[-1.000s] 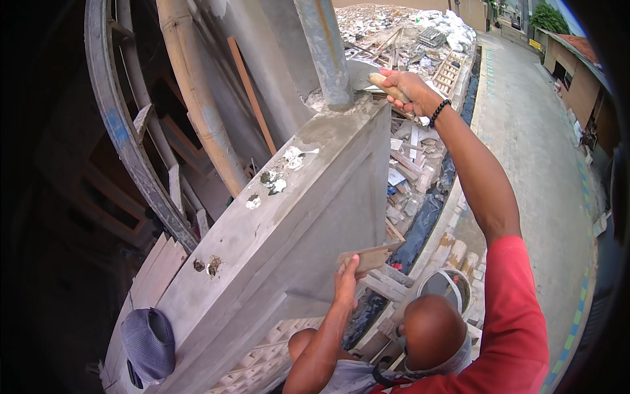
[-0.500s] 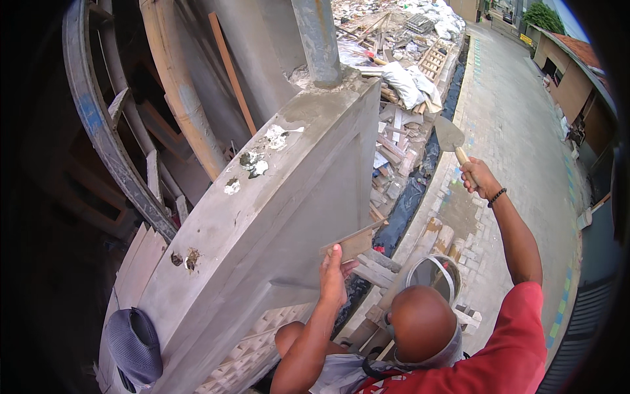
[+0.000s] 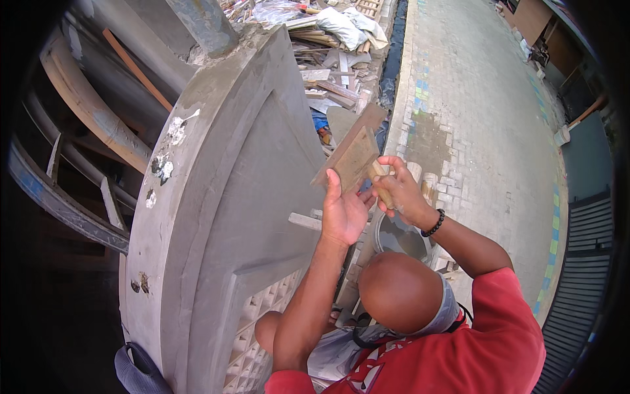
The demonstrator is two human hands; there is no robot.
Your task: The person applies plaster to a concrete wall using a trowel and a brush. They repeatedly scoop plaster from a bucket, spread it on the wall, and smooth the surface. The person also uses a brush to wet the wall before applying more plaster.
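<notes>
My left hand [image 3: 342,211] is raised beside the grey concrete arch panel [image 3: 230,197] and holds a flat brown board [image 3: 352,159] tilted on edge. My right hand [image 3: 399,190], with a dark bead bracelet on the wrist, grips the wooden handle of a trowel [image 3: 379,178] right against the board. The trowel's blade [image 3: 342,122] seems to stick up behind the board. Both hands are close together, just right of the panel's edge. Below them stands a bucket [image 3: 401,238] with grey mortar in it.
A grey pipe [image 3: 207,26] rises from the top of the panel. Rubble and planks [image 3: 331,39] are piled behind it. A paved street [image 3: 479,111] runs along the right. Curved timber formwork [image 3: 92,118] lies to the left, and a grey cloth [image 3: 138,371] hangs at the panel's foot.
My right hand came down with the trowel from the top of the panel to the board. My left hand lifted the board higher to meet it.
</notes>
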